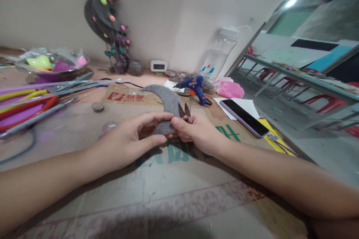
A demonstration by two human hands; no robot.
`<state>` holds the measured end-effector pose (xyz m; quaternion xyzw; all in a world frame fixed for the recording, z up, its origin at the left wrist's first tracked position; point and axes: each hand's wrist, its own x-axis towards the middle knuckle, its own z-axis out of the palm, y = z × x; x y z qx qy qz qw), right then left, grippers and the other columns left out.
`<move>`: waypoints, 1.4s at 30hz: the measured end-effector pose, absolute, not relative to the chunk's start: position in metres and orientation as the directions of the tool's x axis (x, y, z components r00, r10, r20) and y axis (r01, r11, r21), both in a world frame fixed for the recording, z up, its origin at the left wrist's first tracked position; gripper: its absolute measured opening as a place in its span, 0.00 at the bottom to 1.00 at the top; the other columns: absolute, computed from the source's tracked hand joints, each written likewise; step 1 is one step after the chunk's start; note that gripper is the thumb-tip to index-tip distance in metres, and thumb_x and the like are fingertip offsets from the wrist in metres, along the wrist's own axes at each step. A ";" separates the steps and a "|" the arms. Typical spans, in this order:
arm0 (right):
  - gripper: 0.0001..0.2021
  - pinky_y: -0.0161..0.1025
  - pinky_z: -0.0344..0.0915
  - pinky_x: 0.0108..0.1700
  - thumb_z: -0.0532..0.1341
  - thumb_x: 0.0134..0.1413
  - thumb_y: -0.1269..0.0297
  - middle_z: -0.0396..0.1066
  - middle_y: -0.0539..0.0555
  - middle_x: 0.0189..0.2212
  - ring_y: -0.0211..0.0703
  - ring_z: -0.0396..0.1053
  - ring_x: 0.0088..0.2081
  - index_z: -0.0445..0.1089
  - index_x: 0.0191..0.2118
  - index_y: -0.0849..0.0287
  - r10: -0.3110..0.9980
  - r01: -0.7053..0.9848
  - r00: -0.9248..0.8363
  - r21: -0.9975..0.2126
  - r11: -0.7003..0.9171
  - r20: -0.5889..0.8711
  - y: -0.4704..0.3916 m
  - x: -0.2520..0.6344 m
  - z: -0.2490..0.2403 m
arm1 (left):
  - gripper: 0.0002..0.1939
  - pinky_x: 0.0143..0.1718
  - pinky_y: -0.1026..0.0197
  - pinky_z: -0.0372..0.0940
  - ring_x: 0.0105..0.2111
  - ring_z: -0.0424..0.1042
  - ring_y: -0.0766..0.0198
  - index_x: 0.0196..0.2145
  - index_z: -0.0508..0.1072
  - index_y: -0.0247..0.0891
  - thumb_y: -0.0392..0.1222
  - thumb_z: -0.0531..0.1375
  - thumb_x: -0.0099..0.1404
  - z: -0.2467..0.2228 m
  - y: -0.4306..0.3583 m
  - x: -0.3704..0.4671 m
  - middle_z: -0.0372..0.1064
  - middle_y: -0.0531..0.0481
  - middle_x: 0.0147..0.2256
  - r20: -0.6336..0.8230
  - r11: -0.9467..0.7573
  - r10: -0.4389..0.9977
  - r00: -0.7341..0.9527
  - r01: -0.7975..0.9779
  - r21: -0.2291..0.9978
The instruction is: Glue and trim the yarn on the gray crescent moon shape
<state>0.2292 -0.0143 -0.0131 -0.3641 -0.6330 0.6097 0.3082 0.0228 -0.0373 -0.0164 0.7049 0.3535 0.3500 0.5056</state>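
A crescent moon wrapped in grey yarn (168,97) is held above the cardboard, its pointed tip toward the upper left. My left hand (131,138) is closed round its lower part, with the thumb and fingers on either side. My right hand (196,130) is closed on a small pair of thread snips (185,111), whose two blades point up and stand slightly apart. The right thumb and fingertips also meet the moon's right edge. The moon's lower end is partly hidden by my fingers.
A blue glue gun (196,86) stands just behind the moon, before tangled grey yarn (207,86). A phone (244,117) lies at right, a water bottle (217,56) behind. Pliers (33,106) and a bowl (53,73) are at left. A finished moon ornament (105,15) hangs on the wall.
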 end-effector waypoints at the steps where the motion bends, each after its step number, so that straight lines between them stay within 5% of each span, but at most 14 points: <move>1: 0.21 0.30 0.41 0.19 0.61 0.54 0.45 0.49 0.41 0.16 0.27 0.42 0.18 0.64 0.26 0.61 0.836 0.086 -0.547 -0.996 -0.002 -0.049 -0.014 0.229 -0.013 | 0.23 0.42 0.57 0.70 0.41 0.74 0.60 0.56 0.67 0.44 0.45 0.61 0.64 -0.016 -0.037 0.023 0.73 0.46 0.47 0.128 -0.240 0.858 0.498 0.168 0.956; 8: 0.19 0.29 0.42 0.18 0.61 0.55 0.48 0.56 0.43 0.20 0.27 0.44 0.19 0.67 0.34 0.62 0.835 0.054 -0.550 -0.996 0.072 0.031 -0.008 0.228 -0.014 | 0.25 0.42 0.56 0.70 0.40 0.75 0.60 0.57 0.69 0.44 0.48 0.61 0.63 -0.012 -0.037 0.021 0.75 0.48 0.47 0.076 -0.201 0.910 0.408 0.272 0.941; 15: 0.17 0.29 0.45 0.20 0.63 0.53 0.50 0.51 0.41 0.18 0.27 0.44 0.19 0.67 0.31 0.62 0.841 -0.009 -0.541 -0.999 0.032 0.032 -0.007 0.223 -0.011 | 0.25 0.38 0.57 0.70 0.37 0.74 0.59 0.57 0.67 0.41 0.45 0.60 0.62 -0.012 -0.035 0.022 0.75 0.48 0.38 0.104 -0.218 0.904 0.414 0.240 0.946; 34: 0.19 0.31 0.60 0.30 0.64 0.51 0.50 0.68 0.49 0.28 0.32 0.65 0.29 0.67 0.38 0.63 0.837 -0.046 -0.547 -0.997 -0.057 -0.023 -0.001 0.219 -0.015 | 0.22 0.41 0.58 0.66 0.39 0.72 0.60 0.55 0.66 0.41 0.48 0.57 0.65 -0.009 -0.036 0.022 0.73 0.47 0.40 0.074 -0.219 0.919 0.387 0.346 0.912; 42: 0.17 0.31 0.56 0.26 0.64 0.51 0.51 0.65 0.47 0.25 0.32 0.60 0.25 0.67 0.36 0.62 0.855 -0.004 -0.516 -0.998 -0.060 -0.049 -0.006 0.217 -0.011 | 0.21 0.36 0.61 0.65 0.33 0.69 0.62 0.55 0.65 0.43 0.48 0.56 0.66 -0.010 -0.035 0.019 0.69 0.51 0.33 0.065 -0.217 0.920 0.386 0.364 0.906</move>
